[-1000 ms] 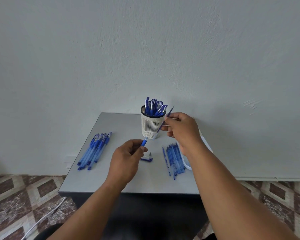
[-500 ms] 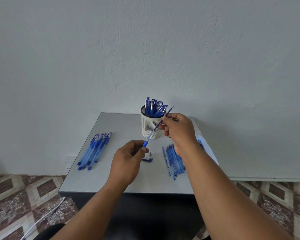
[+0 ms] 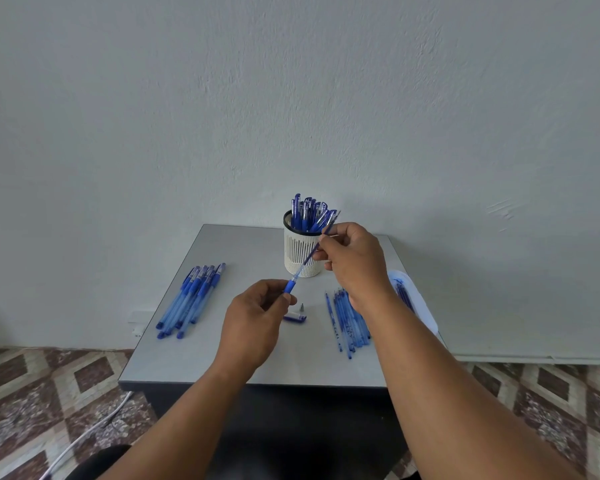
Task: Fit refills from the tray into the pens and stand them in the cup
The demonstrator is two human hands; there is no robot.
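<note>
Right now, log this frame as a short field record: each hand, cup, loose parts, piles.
left hand: grips pen barrel by its blue end
right hand: pinches refill, lower end at the barrel mouth
cup: white, upright, holds capped pens
loose parts: cap and tip on table
left pile: pens
right pile: refills beside tray

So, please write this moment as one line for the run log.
step: refill going into pen barrel | left hand: holds pen barrel | right hand: pinches refill | cup: pens inside | cap: on table
</note>
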